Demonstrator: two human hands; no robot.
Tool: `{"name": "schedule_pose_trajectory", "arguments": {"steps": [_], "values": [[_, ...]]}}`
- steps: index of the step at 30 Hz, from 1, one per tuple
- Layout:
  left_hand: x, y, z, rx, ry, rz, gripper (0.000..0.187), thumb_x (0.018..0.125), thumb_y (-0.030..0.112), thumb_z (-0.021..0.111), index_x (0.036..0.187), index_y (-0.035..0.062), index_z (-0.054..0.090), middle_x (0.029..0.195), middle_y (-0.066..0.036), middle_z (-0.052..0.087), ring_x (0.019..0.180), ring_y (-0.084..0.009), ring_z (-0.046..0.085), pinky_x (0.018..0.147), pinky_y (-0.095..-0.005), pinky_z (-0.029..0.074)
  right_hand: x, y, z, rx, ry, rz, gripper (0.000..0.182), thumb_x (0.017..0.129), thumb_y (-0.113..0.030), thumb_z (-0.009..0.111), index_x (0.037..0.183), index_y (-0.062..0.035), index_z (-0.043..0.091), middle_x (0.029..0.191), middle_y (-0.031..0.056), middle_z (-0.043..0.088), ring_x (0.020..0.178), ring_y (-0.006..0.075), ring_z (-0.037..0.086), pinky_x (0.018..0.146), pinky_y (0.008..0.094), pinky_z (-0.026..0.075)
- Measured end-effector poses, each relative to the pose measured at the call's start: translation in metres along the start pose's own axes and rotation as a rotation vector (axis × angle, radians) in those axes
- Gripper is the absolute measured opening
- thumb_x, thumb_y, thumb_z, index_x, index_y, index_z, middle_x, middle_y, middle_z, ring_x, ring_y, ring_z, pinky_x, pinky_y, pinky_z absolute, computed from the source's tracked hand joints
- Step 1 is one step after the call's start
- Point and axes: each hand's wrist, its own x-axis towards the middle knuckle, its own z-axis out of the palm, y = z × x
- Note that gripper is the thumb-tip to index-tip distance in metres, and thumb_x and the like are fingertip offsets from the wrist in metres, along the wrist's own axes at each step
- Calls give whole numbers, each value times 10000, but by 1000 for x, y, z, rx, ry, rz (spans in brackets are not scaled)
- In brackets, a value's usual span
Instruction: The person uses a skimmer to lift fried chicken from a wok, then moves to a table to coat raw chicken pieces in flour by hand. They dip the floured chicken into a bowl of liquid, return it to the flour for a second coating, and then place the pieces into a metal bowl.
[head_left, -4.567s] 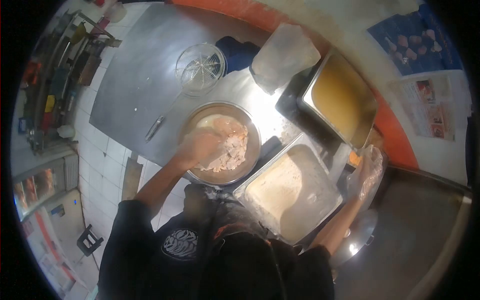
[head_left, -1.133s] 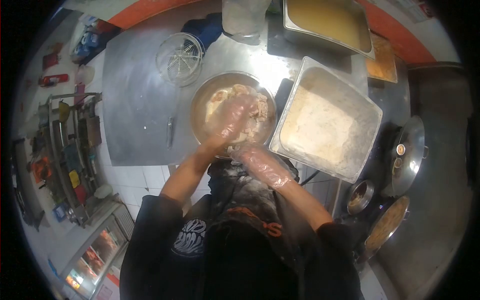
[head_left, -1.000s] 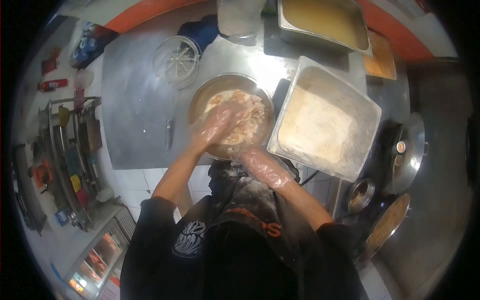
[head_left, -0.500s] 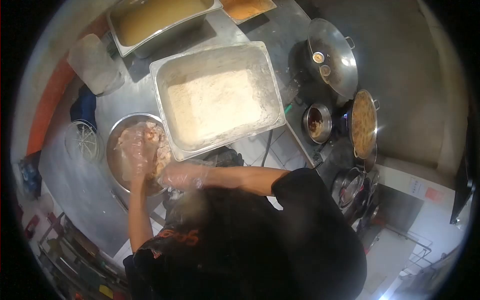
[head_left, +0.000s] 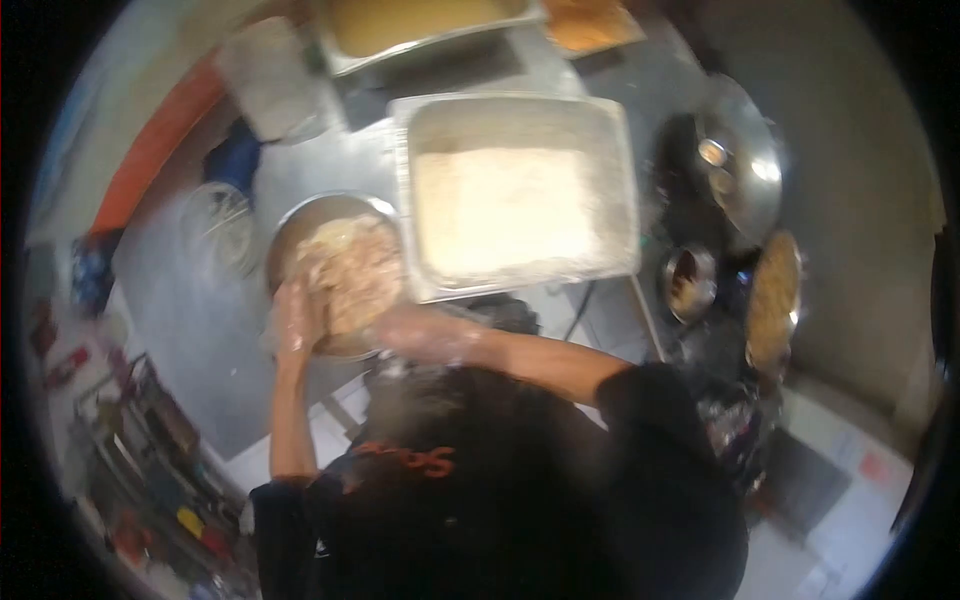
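Observation:
A round metal bowl [head_left: 285, 225] holds raw, pale pink meat pieces [head_left: 355, 275]. My left hand [head_left: 296, 315], in a clear plastic glove, is at the bowl's near left side, beside the meat; its fingers are blurred. At the bowl's near right rim is my right hand [head_left: 415, 333], also in a clear glove, its fingers smeared by motion. Just right of the bowl, a large rectangular metal pan [head_left: 630, 200] contains pale flour [head_left: 505, 210].
A deep tray of yellowish liquid [head_left: 420, 15] and a tray of orange powder [head_left: 590, 25] stand at the back. On the left lies a wire strainer [head_left: 228, 228]. Woks [head_left: 745, 160], a small bowl [head_left: 690, 283] and a pan of frying food [head_left: 775, 300] are at right.
The view has shifted, so the bowl and pan appear farther right. My left hand has moved from over the meat to the bowl's left side, uncovering more meat. My right hand remains near the rim.

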Motion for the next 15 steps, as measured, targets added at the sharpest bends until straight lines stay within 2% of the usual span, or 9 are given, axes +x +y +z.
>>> {"name": "schedule_pose_trajectory", "arguments": {"steps": [1, 2, 4, 5, 7, 9, 11, 13, 15], "values": [[5, -4, -3, 161, -22, 2, 555, 846, 90, 679, 1394, 68, 589, 1390, -249, 593, 1325, -385, 542, 1127, -439, 405, 6, -3, -4, 182, -81, 205, 140, 898, -27, 517, 945, 22, 639, 938, 209, 643, 898, 364, 642, 823, 452, 520], [5, 2, 1, 91, 5, 46, 567, 845, 96, 682, 1403, 76, 583, 1400, -248, 585, 1337, -392, 528, 1128, -441, 405, 12, -6, -5, 354, -177, 417, 139, 888, -27, 533, 968, 14, 638, 947, 194, 637, 910, 351, 637, 833, 448, 512], [13, 10, 24, 303, 240, 334, 555, 845, 99, 679, 1392, 78, 588, 1288, -260, 645, 1224, -416, 607, 1033, -460, 482, 12, 3, 6, 102, -149, 186, 133, 875, -18, 545, 964, 8, 641, 934, 187, 639, 893, 354, 637, 816, 454, 512], [19, 15, 36, 457, 320, 435, 519, 838, 92, 706, 1348, 66, 609, 1258, -224, 667, 1234, -371, 605, 1045, -462, 479, 12, 7, 10, -21, -121, 76, 131, 869, -14, 551, 962, 4, 643, 927, 183, 639, 884, 355, 637, 807, 457, 512], [39, 3, 57, 556, 332, 478, 512, 828, 88, 716, 1328, 57, 613, 1217, -214, 677, 1215, -359, 607, 1036, -467, 487, 14, 0, -1, 18, -144, 109, 161, 934, -92, 543, 954, 25, 651, 914, 211, 660, 856, 369, 659, 775, 463, 534], [61, -23, 75, 433, 216, 362, 569, 821, 93, 684, 1379, 64, 580, 1195, -265, 656, 1158, -424, 616, 995, -473, 510, 16, -7, -8, 43, -136, 145, 200, 963, -131, 542, 974, 22, 670, 915, 222, 674, 882, 388, 669, 774, 464, 542], [49, -16, 55, 381, 10, 206, 526, 859, 135, 651, 1374, 58, 574, 1169, -260, 660, 1130, -427, 621, 964, -483, 516, 10, -5, 3, 250, -68, 229, 152, 908, -60, 558, 988, -3, 674, 905, 207, 649, 878, 383, 643, 776, 461, 522], [34, -3, 30, 343, -85, 232, 494, 888, 165, 634, 1364, 52, 569, 1162, -254, 663, 1114, -429, 626, 937, -490, 521, 10, 1, 3, 291, -39, 224, 166, 878, -22, 567, 1000, -15, 678, 904, 198, 639, 875, 381, 630, 776, 459, 510], [12, -1, 14, 315, -96, 437, 468, 908, 182, 634, 1351, 47, 568, 1174, -248, 665, 1111, -429, 630, 915, -492, 524, 14, -12, -17, 176, -51, 149, 180, 871, -18, 568, 1010, -12, 682, 913, 195, 645, 871, 382, 628, 774, 459, 508]]}}
